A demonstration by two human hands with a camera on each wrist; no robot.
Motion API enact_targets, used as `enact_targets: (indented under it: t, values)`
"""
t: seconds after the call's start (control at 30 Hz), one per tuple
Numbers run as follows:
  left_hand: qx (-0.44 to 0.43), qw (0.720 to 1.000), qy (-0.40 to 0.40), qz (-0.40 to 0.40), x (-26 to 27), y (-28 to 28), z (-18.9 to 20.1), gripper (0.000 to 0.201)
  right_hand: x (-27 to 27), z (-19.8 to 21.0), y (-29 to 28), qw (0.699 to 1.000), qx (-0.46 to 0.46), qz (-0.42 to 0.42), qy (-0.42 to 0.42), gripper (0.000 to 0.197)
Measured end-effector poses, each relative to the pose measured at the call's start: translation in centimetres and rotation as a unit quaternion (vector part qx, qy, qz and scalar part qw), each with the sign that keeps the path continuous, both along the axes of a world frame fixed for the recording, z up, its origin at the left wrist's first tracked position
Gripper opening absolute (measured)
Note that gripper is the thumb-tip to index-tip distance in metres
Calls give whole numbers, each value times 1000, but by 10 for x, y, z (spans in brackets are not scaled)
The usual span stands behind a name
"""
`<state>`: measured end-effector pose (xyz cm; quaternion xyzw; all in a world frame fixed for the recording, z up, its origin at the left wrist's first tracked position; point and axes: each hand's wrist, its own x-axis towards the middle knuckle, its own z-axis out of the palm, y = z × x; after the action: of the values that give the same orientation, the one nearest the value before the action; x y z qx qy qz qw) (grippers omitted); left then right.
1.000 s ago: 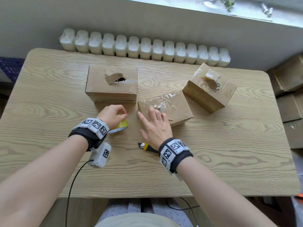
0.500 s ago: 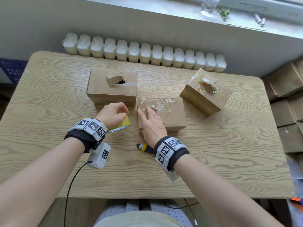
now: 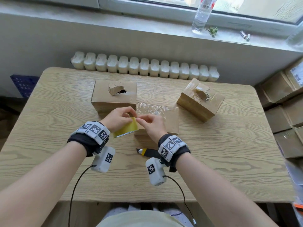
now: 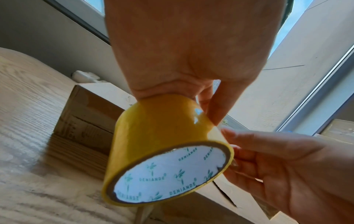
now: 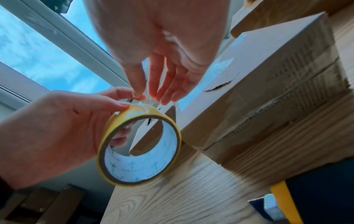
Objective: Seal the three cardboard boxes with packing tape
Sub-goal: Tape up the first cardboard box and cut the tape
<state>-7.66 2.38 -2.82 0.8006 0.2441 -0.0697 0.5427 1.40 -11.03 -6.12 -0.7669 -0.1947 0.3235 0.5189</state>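
Three cardboard boxes stand on the wooden table (image 3: 213,161). The left box (image 3: 113,99) has a torn hole in its top. The middle box (image 3: 164,118) is covered with wrinkled clear tape. The right box (image 3: 200,100), turned at an angle, has a torn patch on top. My left hand (image 3: 119,118) holds a yellow roll of packing tape (image 3: 127,128) (image 4: 162,144) (image 5: 139,145) above the table in front of the boxes. My right hand (image 3: 150,123) (image 5: 149,94) pinches the loose clear end of the tape at the top of the roll.
A black and yellow utility knife (image 3: 146,152) lies on the table under my right wrist. A white radiator (image 3: 144,68) runs behind the table. A plastic bottle (image 3: 200,15) stands on the windowsill. More cardboard boxes (image 3: 287,112) are stacked to the right of the table.
My right hand left the middle box's top and came to the tape roll, pinching its end. My left hand lifted the roll higher and toward the middle.
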Motion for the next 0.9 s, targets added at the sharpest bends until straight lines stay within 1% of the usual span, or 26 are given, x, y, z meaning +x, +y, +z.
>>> enact_targets:
  t: [0.07, 0.13, 0.17, 0.23, 0.3, 0.33, 0.4, 0.5, 0.53, 0.6, 0.7, 0.8, 0.83, 0.9]
  values:
    - [4, 1000, -3, -19, 2, -4, 2, 14, 0, 0, -3, 1000, 6, -23, 6, 4]
    - [17, 999, -2, -32, 4, -7, 0, 9, -1, -2, -7, 999, 6, -43, 6, 5]
    - [24, 999, -1, -36, 4, -9, -1, 11, -2, -3, -8, 999, 4, -50, 7, 5]
    - [31, 999, -4, -39, 3, -12, -2, 21, -3, -4, -11, 998, 6, -61, 10, 9]
    - [14, 999, -14, -34, 1, -14, -1, 33, -3, 0, -16, 997, 12, -68, 28, 16]
    - [12, 999, -11, -29, 1, -15, -1, 33, -4, 1, -18, 997, 19, -68, 41, 17]
    - [24, 999, 10, -23, 0, -15, 2, 32, -4, 4, -23, 995, 32, -71, 57, 16]
    - [16, 998, 31, -56, -3, -13, 5, 50, 0, 6, -29, 991, 52, -95, 78, 9]
    - [17, 997, 35, -68, -4, -12, 5, 47, 1, 7, -32, 989, 62, -103, 90, 8]
    - [36, 996, 48, -67, -4, -9, 5, 32, 3, 8, -37, 984, 78, -116, 109, 10]
    - [62, 994, 43, -77, -1, -4, 3, 35, 3, 6, -44, 981, 80, -129, 122, 9]
    - [65, 992, 52, -95, 0, -3, 4, 35, 9, 3, -51, 978, 71, -152, 122, 9]
    - [82, 990, 60, -93, -1, 0, 2, 35, 12, 2, -54, 977, 68, -162, 117, 9]
    - [106, 990, 73, -63, -7, 8, -3, 37, 22, 2, -61, 975, 68, -178, 115, 9]
